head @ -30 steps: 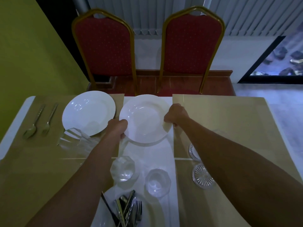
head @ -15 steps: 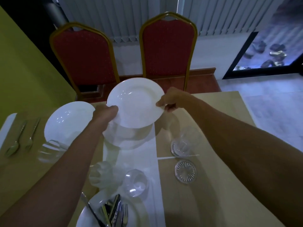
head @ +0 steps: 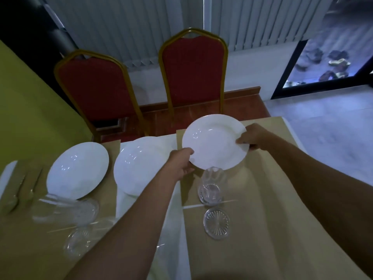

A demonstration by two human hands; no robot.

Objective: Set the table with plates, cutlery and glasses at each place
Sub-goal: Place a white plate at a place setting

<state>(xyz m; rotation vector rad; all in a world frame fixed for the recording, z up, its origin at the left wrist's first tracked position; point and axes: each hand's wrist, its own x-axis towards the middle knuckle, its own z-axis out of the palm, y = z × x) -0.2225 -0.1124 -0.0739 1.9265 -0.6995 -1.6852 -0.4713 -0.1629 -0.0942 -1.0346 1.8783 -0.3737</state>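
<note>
I hold a white plate [head: 215, 141] in the air above the far right placemat [head: 262, 178]. My left hand [head: 181, 162] grips its near-left rim and my right hand [head: 252, 138] pinches its right rim. Two more white plates lie on the table: one [head: 77, 170] on the left placemat and one [head: 139, 164] on the white strip in the middle. A spoon and fork [head: 24, 190] lie left of the left plate. A clear glass [head: 211, 186] stands on a coaster just below the held plate.
An empty glass coaster [head: 216, 223] lies on the right placemat. Several glasses [head: 66, 211] stand at the near left, blurred. Two red chairs with gold frames [head: 193, 77] stand beyond the far edge. A yellow-green wall runs along the left.
The plate lifted off the middle stack has travelled right, from above the white strip to above the right placemat. Both hands keep their hold. A plate remains where it was lifted from.
</note>
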